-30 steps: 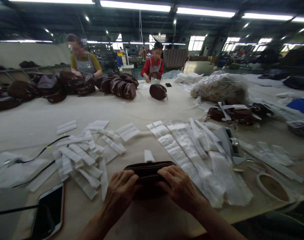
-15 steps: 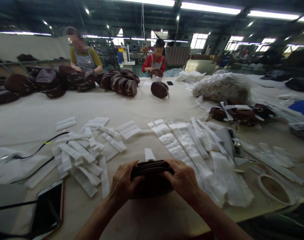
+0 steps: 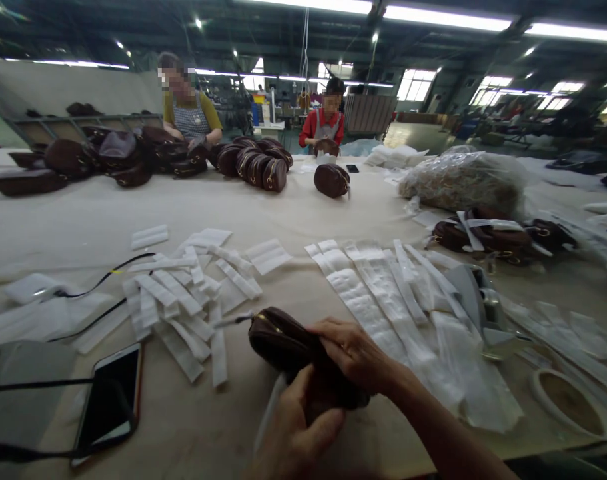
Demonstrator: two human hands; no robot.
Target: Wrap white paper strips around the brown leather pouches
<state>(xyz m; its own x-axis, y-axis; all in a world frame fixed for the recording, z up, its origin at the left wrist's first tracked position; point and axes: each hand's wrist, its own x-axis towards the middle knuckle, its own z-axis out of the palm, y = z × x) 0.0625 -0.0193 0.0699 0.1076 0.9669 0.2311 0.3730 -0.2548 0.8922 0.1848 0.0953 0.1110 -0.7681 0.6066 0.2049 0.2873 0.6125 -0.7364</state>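
A dark brown zip bag (image 3: pixel 278 337) is tilted over the near part of the table, its gold zipper facing up. A white-wrapped pull sticks out from its far left end. My left hand (image 3: pixel 303 427) grips the near side of the bag, thumb raised and some fingers hidden behind it. Across the top right of the bag lies my right hand (image 3: pixel 356 353), with its fingers curled over the edge. A thin white strip (image 3: pixel 270 407) hangs beside my left hand. Left of the bag is a pile of white foam strips (image 3: pixel 178 293).
Longer white padding strips (image 3: pixel 378 300) spread to the right, beside a grey tape dispenser (image 3: pixel 470 300) and a tape roll (image 3: pixel 568 400). A phone (image 3: pixel 108 400) lies at left. Finished-looking brown bags (image 3: pixel 263 167) stand across the table, where two co-workers (image 3: pixel 190 113) handle bags.
The bag has turned from lying crosswise to slanting, with its zipper now in sight. My left hand has moved down to its near side; my right hand has come over its top.
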